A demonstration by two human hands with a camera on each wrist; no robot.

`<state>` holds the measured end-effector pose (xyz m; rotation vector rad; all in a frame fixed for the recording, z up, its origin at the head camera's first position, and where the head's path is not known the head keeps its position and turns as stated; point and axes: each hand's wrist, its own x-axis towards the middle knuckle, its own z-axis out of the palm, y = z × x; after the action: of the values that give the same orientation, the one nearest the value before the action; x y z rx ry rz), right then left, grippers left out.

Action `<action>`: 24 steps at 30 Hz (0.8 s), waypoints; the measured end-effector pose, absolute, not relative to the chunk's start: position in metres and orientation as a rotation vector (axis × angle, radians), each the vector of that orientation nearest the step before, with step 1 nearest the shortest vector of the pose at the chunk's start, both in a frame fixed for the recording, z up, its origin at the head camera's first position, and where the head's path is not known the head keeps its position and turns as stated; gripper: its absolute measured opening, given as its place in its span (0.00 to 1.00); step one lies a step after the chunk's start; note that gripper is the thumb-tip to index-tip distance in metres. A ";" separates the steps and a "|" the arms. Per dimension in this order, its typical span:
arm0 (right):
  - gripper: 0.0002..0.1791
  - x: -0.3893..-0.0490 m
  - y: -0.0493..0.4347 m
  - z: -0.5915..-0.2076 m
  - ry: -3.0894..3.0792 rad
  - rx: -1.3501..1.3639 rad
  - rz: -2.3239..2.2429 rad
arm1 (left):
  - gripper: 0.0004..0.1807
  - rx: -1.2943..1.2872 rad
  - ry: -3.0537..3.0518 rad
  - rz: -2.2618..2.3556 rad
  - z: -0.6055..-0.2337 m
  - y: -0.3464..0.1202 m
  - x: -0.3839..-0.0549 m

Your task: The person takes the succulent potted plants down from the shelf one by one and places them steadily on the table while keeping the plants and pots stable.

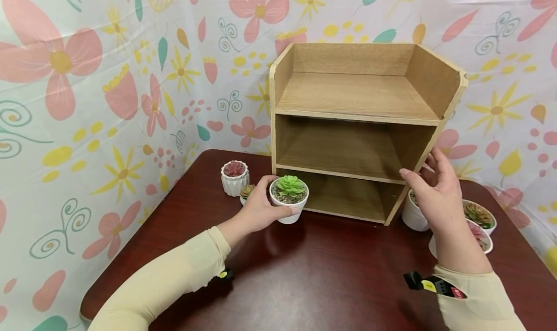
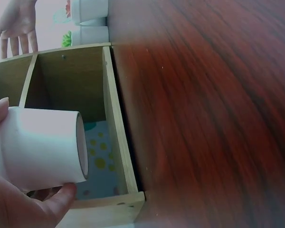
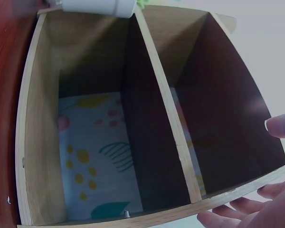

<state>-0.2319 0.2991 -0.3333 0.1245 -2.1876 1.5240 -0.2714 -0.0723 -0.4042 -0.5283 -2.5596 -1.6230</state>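
In the head view, my left hand (image 1: 257,209) grips a small white pot (image 1: 290,216) with a bright green succulent (image 1: 290,186) in grey gravel. It is held in front of the lower left edge of a wooden shelf unit (image 1: 354,118). From the left wrist view, the thumb and fingers wrap round the white pot (image 2: 45,147), which overlaps the lower compartments. My right hand (image 1: 439,195) is at the unit's right side panel, thumb spread from the other fingers. The right wrist view shows its fingers (image 3: 228,213) along the outside of that panel, holding nothing.
A ribbed white pot (image 1: 235,182) with a red succulent and a smaller plant (image 1: 247,191) stand left of the unit. Several potted succulents, one white pot (image 1: 414,217) among them, stand at right, partly hidden by my arm. A floral curtain (image 1: 130,79) backs the dark red table (image 1: 278,282).
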 end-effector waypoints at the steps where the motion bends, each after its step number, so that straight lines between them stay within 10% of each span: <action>1: 0.43 -0.232 0.299 -0.333 -2.186 0.130 1.535 | 0.51 -0.523 -2.561 -1.627 -0.404 -0.074 -0.271; 24: 0.43 -0.231 0.300 -0.333 -2.186 0.161 1.540 | 0.51 -0.373 -2.549 -1.648 -0.383 -0.125 -0.271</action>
<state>-0.2310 0.2995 -0.3330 0.1610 -2.1857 1.5398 -0.2705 -0.1250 -0.3834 -0.3729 -2.5488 -1.6485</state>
